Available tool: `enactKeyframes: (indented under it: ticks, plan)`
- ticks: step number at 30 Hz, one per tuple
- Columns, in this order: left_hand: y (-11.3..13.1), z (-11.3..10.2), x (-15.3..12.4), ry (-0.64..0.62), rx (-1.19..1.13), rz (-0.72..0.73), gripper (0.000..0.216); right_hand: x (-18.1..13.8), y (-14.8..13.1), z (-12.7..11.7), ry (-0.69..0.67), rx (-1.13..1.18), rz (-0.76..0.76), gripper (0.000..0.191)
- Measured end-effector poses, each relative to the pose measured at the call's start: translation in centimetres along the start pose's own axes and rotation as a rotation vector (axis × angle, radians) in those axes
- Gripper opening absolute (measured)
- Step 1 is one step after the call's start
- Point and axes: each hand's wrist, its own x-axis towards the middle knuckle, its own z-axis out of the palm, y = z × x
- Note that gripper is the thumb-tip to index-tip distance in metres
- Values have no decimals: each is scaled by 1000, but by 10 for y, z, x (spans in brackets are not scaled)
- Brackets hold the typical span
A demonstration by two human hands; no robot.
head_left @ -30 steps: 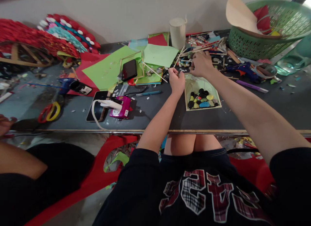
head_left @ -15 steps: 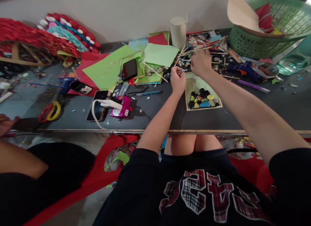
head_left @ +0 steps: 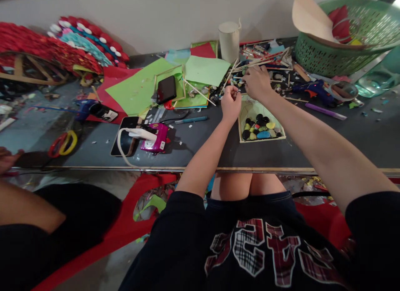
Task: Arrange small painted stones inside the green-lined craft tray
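Note:
My left hand (head_left: 231, 104) is closed in a pinch at the back left corner of a small framed panel; what sits between its fingertips is too small to make out. Beside it, my right hand (head_left: 258, 81) reaches over a scatter of small stones and thin sticks, its fingers bent but apart. Below both hands lies the pale panel with a thin stick frame (head_left: 262, 140). Black, yellow, grey and blue pebbles (head_left: 263, 134) cluster along its near part. Thin wooden sticks (head_left: 259, 61) lie behind my right hand.
A green basket (head_left: 328, 53), a glue gun (head_left: 321, 91) and a purple pen (head_left: 325, 111) are on the right. Leftward are green paper (head_left: 137, 89), a phone (head_left: 167, 89), a pink power adapter (head_left: 158, 137) and scissors (head_left: 68, 143). Another person's hand (head_left: 8, 159) shows far left.
My left hand has shifted slightly right, closer to my right hand. My right hand has drawn a little to the left and its fingers have spread somewhat. The pebbles in the frame look unchanged.

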Motion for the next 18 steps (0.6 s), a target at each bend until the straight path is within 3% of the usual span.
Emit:
enactKeyframes:
  ticks: [6, 13, 18]
  plan:
    - [4, 0, -2, -15, 5, 26, 37, 0, -1, 2, -18, -49, 5, 57]
    - [6, -2, -2, -22, 11, 34, 36, -2, -12, -5, -41, -236, -29, 38]
    - [6, -2, -2, -22, 11, 39, 34, 0, -9, 1, -28, -161, -12, 43]
